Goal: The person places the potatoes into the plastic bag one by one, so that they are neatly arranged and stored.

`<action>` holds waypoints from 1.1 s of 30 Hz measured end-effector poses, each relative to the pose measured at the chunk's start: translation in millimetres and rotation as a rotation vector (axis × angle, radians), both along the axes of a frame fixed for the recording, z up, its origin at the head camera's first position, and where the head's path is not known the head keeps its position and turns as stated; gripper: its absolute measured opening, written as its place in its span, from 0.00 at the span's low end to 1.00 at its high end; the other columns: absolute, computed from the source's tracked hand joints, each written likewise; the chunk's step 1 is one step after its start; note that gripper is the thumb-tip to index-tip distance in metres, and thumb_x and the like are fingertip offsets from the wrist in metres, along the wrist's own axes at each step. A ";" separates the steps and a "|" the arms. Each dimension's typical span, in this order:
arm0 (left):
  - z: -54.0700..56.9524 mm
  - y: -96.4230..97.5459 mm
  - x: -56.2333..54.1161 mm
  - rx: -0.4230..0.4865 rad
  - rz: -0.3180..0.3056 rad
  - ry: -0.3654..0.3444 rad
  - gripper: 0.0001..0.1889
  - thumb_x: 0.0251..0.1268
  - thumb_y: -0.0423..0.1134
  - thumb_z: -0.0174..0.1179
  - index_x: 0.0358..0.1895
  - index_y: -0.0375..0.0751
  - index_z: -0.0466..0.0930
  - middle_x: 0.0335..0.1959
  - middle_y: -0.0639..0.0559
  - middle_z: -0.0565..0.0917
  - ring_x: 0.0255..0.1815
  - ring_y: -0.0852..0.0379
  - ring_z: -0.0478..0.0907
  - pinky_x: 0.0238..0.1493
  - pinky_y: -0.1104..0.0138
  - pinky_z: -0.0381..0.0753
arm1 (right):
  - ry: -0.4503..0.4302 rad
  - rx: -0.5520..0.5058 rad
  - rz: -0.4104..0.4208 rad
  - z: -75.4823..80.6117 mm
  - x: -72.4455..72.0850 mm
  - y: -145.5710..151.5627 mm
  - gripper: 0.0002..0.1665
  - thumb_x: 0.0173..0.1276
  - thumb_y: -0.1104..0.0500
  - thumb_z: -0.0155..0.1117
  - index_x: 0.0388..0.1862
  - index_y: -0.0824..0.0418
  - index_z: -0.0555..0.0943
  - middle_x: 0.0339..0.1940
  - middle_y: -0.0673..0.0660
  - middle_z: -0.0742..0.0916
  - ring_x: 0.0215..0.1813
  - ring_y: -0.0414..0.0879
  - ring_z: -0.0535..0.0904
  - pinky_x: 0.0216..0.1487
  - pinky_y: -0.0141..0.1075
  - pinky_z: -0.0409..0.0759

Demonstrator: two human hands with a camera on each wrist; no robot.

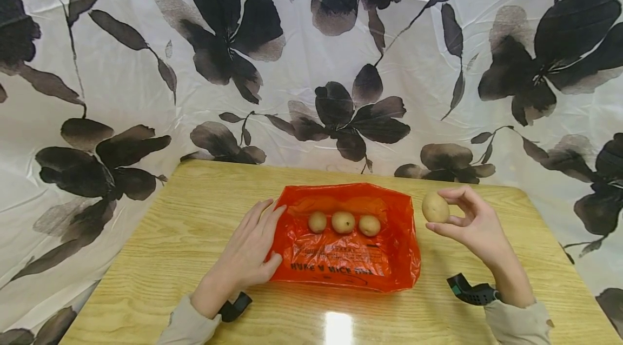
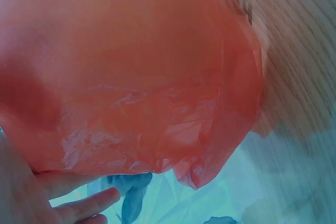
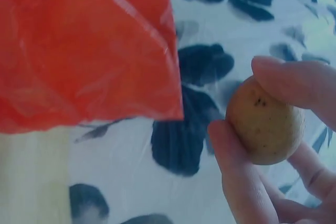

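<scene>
A red plastic bag (image 1: 396, 266) with dark printed lettering lies on the table, its mouth spread wide. Three small round potatoes (image 1: 343, 222) sit in a row inside it. My left hand (image 1: 250, 253) touches the bag's left side, fingers mostly straight along the edge; the left wrist view shows the bag's wall (image 2: 147, 77) filling most of the picture. Just off the bag's right edge, my right hand (image 1: 474, 223) pinches another potato (image 1: 435, 208) between thumb and fingers, held above the table. Small dark spots mark this potato (image 3: 265, 127) in the right wrist view.
The light wooden table (image 1: 180, 237) extends on both sides of the bag. Behind it hangs a white cloth (image 1: 292, 74) with dark floral print. Black bands (image 1: 469, 291) sit on both wrists.
</scene>
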State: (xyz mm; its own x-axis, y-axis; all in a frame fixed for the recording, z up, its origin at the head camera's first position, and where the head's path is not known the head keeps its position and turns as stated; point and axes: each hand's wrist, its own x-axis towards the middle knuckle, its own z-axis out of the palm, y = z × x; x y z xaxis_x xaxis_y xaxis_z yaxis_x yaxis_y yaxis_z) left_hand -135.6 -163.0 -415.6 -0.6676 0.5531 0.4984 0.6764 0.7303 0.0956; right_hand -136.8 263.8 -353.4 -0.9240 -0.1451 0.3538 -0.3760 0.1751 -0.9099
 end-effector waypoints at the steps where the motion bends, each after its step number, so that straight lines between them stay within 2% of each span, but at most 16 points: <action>1: 0.2 0.0 0.1 -0.003 0.000 0.001 0.42 0.43 0.41 0.57 0.68 0.27 0.63 0.64 0.31 0.71 0.70 0.35 0.61 0.71 0.45 0.58 | 0.003 0.010 0.004 2.6 -0.2 -2.1 0.32 0.44 0.83 0.72 0.50 0.74 0.73 0.55 0.55 0.78 0.53 0.40 0.79 0.42 0.32 0.85; 9: 1.9 0.3 0.2 -0.023 0.006 0.003 0.42 0.41 0.39 0.57 0.68 0.26 0.62 0.64 0.30 0.71 0.70 0.34 0.61 0.72 0.46 0.57 | 0.068 0.198 0.004 24.6 -3.7 -21.4 0.33 0.41 0.81 0.76 0.48 0.71 0.73 0.52 0.53 0.80 0.51 0.38 0.80 0.39 0.34 0.86; 24: 4.2 1.0 1.4 -0.048 0.018 -0.018 0.43 0.40 0.39 0.57 0.68 0.27 0.61 0.65 0.32 0.70 0.71 0.34 0.60 0.74 0.48 0.54 | 0.066 0.242 0.050 44.5 -5.9 -60.0 0.31 0.42 0.76 0.79 0.45 0.70 0.74 0.53 0.61 0.78 0.49 0.36 0.80 0.37 0.33 0.86; 28: 5.4 1.2 2.4 -0.050 0.021 -0.023 0.44 0.40 0.39 0.58 0.69 0.27 0.61 0.66 0.32 0.69 0.71 0.34 0.60 0.75 0.49 0.52 | 0.059 0.287 0.064 47.6 -7.7 -69.5 0.29 0.43 0.72 0.81 0.44 0.67 0.76 0.53 0.61 0.80 0.49 0.39 0.80 0.38 0.34 0.86; 33: 4.8 0.8 2.9 -0.046 0.016 -0.019 0.44 0.41 0.39 0.57 0.69 0.27 0.61 0.66 0.32 0.70 0.71 0.34 0.60 0.74 0.49 0.53 | 0.040 0.304 0.107 49.1 -12.7 -81.1 0.27 0.44 0.71 0.80 0.42 0.65 0.77 0.53 0.60 0.81 0.49 0.49 0.80 0.38 0.36 0.86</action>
State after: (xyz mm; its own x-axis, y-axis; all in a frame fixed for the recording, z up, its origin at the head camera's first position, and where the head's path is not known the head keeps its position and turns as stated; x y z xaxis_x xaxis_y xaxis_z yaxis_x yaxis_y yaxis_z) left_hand -132.7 -162.3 -410.8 -0.6856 0.5639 0.4604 0.6628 0.7451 0.0744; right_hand -149.5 182.7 -304.3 -0.8839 -0.3453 0.3153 -0.4415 0.3941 -0.8061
